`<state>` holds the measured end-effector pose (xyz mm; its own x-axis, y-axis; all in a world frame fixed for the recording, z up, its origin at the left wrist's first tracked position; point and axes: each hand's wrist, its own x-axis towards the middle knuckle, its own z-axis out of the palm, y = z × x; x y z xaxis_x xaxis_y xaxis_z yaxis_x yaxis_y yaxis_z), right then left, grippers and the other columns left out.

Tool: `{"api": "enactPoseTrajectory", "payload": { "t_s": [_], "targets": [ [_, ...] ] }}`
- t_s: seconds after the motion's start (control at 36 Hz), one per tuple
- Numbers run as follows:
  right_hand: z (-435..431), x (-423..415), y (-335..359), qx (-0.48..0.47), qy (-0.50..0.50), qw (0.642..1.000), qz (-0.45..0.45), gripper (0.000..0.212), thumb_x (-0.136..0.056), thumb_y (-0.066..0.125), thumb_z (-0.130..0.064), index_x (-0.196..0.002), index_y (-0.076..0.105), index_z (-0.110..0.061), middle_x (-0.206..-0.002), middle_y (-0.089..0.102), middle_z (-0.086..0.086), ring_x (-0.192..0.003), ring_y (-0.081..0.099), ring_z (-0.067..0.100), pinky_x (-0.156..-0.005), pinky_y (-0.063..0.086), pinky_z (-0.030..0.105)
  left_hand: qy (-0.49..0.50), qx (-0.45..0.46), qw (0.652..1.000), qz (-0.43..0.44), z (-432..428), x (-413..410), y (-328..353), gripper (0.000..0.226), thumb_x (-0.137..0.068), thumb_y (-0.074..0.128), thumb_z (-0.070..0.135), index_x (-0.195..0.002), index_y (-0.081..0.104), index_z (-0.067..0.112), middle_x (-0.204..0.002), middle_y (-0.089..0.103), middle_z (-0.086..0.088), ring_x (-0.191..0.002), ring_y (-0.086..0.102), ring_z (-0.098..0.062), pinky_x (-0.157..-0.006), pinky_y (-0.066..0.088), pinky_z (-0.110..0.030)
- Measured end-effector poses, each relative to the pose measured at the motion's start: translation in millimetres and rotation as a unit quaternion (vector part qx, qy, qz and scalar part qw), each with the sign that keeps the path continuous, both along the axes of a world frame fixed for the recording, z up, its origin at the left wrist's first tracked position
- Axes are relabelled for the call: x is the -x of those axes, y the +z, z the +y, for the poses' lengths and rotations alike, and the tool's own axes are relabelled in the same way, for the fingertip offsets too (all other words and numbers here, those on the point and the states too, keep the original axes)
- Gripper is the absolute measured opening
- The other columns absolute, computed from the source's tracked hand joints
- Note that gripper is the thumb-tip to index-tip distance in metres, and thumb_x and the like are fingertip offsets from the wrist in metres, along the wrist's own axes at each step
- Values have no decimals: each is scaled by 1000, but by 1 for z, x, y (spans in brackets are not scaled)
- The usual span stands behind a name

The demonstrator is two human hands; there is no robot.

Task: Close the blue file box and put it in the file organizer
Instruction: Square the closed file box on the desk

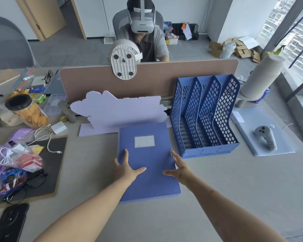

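The blue file box (147,159) lies flat on the desk in front of me, lid down, with a white label near its top and a small clasp on its right edge. My left hand (125,167) rests on the box near its left edge, fingers spread. My right hand (179,167) touches the box's right edge just below the clasp, fingers apart. The blue file organizer (206,117) stands upright to the right of the box, with three empty mesh-walled slots.
A pale purple cut-out board (119,112) stands behind the box against the brown desk divider (164,75). Left: a snack jar (29,110), cables, bags, glasses, a black pad (49,165), a phone. Right: a grey controller (266,137) on a folder, a cardboard roll. A person in a headset sits opposite.
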<state>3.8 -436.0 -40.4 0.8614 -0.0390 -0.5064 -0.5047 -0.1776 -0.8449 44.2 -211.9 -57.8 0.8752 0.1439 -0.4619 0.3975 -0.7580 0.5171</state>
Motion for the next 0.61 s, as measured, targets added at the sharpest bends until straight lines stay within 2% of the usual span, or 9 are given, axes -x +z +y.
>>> {"api": "enactPoseTrajectory", "payload": {
  "t_s": [0.08,0.19,0.28,0.36,0.44,0.53,0.58,0.61],
  "targets": [
    [-1,0,-1,24,-2,1000,14,90,-74,78,2,-148,33,-21,-154,32,4,-143,29,16,-92,33,19,-3,-16,1000,-2,-2,1,-1,119,-65,77,66,-153,-1,49,-163,2,-10,-139,39,-34,-97,53,-46],
    [-3,0,-5,60,10,998,21,93,-73,81,-4,-149,32,-24,-154,35,3,-141,33,17,-95,33,21,-2,-34,999,-3,-5,2,-2,118,-66,78,65,-152,-1,50,-162,1,-9,-138,39,-38,-97,53,-49],
    [-2,1,-6,146,53,987,41,99,-74,81,-17,-152,22,-35,-153,38,2,-134,44,21,-92,41,23,-3,-35,999,-3,-5,1,-4,118,-65,78,65,-152,-1,51,-162,0,-8,-138,39,-38,-96,53,-49],
    [2,2,-5,276,138,951,30,104,-78,75,-32,-154,4,-37,-159,28,-2,-131,47,25,-95,44,30,-3,-37,999,4,-5,1,-4,117,-66,78,65,-151,-2,51,-163,-2,-8,-138,39,-38,-96,53,-48],
    [3,2,-5,292,163,942,30,104,-81,73,-37,-153,-1,-38,-157,32,4,-129,49,26,-97,42,31,-1,-39,999,13,-5,0,-3,118,-67,78,64,-151,-4,52,-163,-4,-9,-141,36,-38,-99,51,-50],
    [-1,3,-6,297,173,938,39,103,-82,71,-39,-152,-3,-41,-140,50,8,-114,57,29,-95,43,33,-3,-42,999,15,-5,0,-3,119,-67,77,66,-151,-6,52,-164,-5,-10,-143,33,-38,-102,50,-50],
    [-2,3,-8,281,167,944,40,103,-81,72,-38,-152,-3,-44,-106,56,1,-86,57,24,-89,47,35,-5,-38,999,25,-4,0,-2,119,-67,76,67,-151,-8,51,-164,-4,-11,-144,32,-37,-101,50,-48],
    [-3,3,-9,263,160,951,39,104,-81,72,-36,-151,-3,-46,-97,55,-2,-78,55,21,-83,49,35,-6,-34,999,29,-3,0,-1,120,-66,75,69,-151,-9,52,-164,-3,-12,-144,32,-37,-101,51,-48]
  ]
}}
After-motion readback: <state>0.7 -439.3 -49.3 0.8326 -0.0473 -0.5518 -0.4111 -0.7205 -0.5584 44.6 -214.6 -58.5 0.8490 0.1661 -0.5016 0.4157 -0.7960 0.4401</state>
